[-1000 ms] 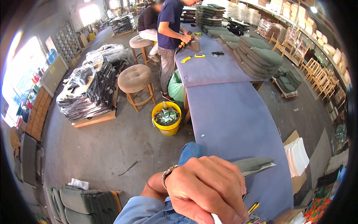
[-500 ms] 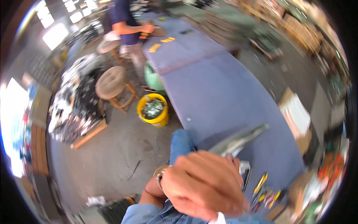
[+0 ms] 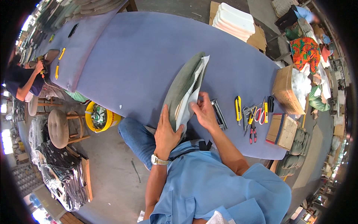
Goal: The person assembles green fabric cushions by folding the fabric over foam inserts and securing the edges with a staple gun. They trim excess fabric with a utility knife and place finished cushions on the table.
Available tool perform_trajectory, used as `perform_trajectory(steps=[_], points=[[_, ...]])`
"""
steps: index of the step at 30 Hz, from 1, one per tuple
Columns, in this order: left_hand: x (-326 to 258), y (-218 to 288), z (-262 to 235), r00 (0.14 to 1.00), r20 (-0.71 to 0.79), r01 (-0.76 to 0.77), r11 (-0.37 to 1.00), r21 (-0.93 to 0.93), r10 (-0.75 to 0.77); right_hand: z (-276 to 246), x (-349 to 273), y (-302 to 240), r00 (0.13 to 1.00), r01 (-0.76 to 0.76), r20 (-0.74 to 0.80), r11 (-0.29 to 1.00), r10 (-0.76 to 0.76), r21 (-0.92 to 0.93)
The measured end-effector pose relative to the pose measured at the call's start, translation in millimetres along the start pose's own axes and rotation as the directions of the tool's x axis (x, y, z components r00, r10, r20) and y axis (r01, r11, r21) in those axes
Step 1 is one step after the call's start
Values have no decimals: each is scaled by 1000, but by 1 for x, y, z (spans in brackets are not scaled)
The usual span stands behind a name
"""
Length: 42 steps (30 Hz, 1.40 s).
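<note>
Moved since a second ago: our view has swung right, and our left hand (image 3: 167, 136), which filled the foreground, is now down on the grey-green cushion (image 3: 179, 84).
Left fingers: laid long and close together along the padded face, thumb apart on the other side; they have hold of the lower end.
Right fingers: our right hand (image 3: 206, 114) is half curled, thumb and forefinger at the white backing (image 3: 194, 89); we cannot tell whether they pinch it.
Hidden: our left hand covers part of the cushion's lower end; the layers between pad and backing are hard to make out.
Cushion: tilted up on its side by the bench's near edge, long axis running from our lap toward the far edge and slightly right, padded face left, backing right.
Bench: blue-grey surface (image 3: 138, 56); right of our hand lie a black-and-silver tool (image 3: 219, 115), a yellow cutter (image 3: 238, 106) and scissors (image 3: 258, 116); an open carton (image 3: 286, 91) sits at the right end.
Room: yellow bucket (image 3: 112, 120) below the near edge, round stool (image 3: 58, 128) farther left; past the far edge, white pads (image 3: 233, 22); at far left, a co-worker (image 3: 24, 80), partly lost in the dark rim.
</note>
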<state>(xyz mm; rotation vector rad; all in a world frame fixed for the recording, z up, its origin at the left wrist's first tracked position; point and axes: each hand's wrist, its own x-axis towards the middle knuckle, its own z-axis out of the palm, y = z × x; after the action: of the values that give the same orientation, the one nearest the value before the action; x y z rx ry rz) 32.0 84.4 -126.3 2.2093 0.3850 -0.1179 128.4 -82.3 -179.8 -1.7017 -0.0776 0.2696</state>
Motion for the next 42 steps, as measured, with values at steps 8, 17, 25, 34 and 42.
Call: perform_trajectory(steps=[8,17,25,34,42], points=[[-3,-9,26,987,-60,-136,978,158,147,-18,30,-78,999,28,30,985,-23,-169],[-11,-7,53,984,-70,-142,965,221,161,-21,69,5,954,-72,-294,899,-65,-433],[-13,-14,62,973,-60,-193,926,325,224,-30,76,8,968,-114,-236,985,80,-132],[-52,-32,6,996,56,-75,996,50,72,17,63,-11,1000,14,-11,886,-22,-464],[18,-58,-43,886,407,-14,891,-454,221,26,45,-1,976,141,-118,945,-183,-294]])
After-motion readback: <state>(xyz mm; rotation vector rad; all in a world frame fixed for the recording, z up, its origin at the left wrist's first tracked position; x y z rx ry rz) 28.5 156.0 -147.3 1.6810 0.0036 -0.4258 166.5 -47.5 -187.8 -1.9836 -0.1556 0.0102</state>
